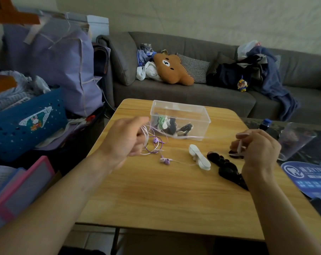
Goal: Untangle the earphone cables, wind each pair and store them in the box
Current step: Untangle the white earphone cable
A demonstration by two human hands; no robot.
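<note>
At the left of the frame, the blue perforated basket (27,122) carries a white printed emblem with a small rabbit figure, and the letters "EP" can be read at the emblem's upper right edge. At the right edge of the frame, a blue printed sheet (306,179) shows a white tooth-shaped logo beside rows of white characters, too blurred to read. No other text is legible.

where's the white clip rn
The white clip lies on the table, in front of the box, between the purple earbuds and the dark clips.
</note>
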